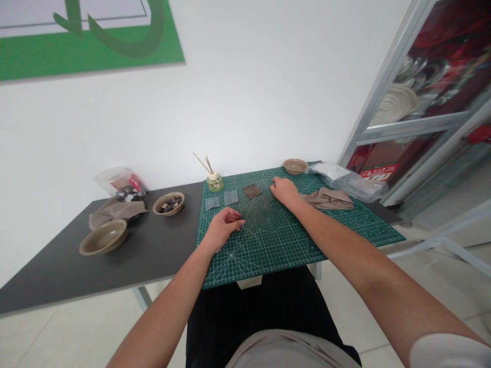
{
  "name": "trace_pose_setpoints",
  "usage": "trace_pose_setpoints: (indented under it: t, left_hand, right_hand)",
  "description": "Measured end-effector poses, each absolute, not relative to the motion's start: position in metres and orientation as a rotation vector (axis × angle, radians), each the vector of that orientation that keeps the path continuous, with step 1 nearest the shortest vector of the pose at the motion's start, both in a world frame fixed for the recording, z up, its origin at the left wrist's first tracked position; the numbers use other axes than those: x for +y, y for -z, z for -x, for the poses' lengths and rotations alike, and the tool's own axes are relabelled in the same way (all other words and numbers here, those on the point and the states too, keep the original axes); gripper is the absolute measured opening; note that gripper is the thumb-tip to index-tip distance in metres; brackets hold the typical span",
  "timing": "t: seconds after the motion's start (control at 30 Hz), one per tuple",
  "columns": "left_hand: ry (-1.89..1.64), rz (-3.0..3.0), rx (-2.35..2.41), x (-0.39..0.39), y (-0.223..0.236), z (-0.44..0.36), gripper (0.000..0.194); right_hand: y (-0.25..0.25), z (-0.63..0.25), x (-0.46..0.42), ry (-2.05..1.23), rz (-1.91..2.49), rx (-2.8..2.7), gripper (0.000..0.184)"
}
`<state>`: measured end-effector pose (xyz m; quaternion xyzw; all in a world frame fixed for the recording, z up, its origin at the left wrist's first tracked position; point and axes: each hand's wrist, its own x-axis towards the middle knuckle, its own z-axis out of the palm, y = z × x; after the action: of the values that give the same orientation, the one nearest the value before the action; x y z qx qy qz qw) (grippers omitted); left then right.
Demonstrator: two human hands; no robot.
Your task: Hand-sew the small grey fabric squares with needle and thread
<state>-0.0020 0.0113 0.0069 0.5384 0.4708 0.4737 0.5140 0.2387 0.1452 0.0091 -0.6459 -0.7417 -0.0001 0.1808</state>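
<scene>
My left hand [225, 228] is over the left part of a green cutting mat [268, 250], its fingers curled in and the thumb against them. Whatever it may pinch is too small to make out. Farther right, my right hand [284, 190] rests low over the mat with its fingertips closed together. A small dark bit seems to show at those fingertips, but its kind is unclear. Between and beyond the hands lie a brown square patch [252, 191] and two small clear packets, one [230, 197] nearer the patch and the other [212, 203] to the left.
A reed diffuser [215, 182] stands at the mat's back edge. To the left are a bowl of dark pieces [169, 203], another bowl [104, 239], a cloth [115, 211] and a plastic tub [120, 181]. Rightward: a bowl [295, 166], brown cloth [328, 198], plastic bag [351, 181].
</scene>
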Motion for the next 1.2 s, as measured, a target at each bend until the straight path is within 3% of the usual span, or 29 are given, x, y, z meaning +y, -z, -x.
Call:
trace_pose_setpoints:
  t: [0.23, 0.43, 0.6, 0.97, 1.2]
  left_hand:
    - [-1.176, -1.321, 1.184, 0.012, 0.001, 0.005, 0.026]
    - [-1.28, -1.44, 1.253, 0.015, 0.001, 0.007, 0.025]
    - [-1.31, -1.278, 1.214, 0.015, -0.009, -0.004, 0.032]
    - [-1.351, -1.134, 1.157, 0.012, -0.003, -0.014, 0.03]
    - [-1.316, -1.267, 1.12, 0.01, -0.001, -0.013, 0.023]
  right_hand:
    - [-0.024, -0.249, 0.132, -0.075, 1.592, -1.83, 0.034]
    - [-0.023, -0.211, 0.082, -0.618, 1.143, -1.495, 0.038]
    - [-0.009, -0.177, 0.066, -1.015, 1.081, -1.379, 0.042]
    - [-0.001, -0.177, 0.056, -0.573, 1.103, -1.711, 0.004]
    - [-0.003, -0.17, 0.041, -0.623, 1.034, -1.886, 0.007]
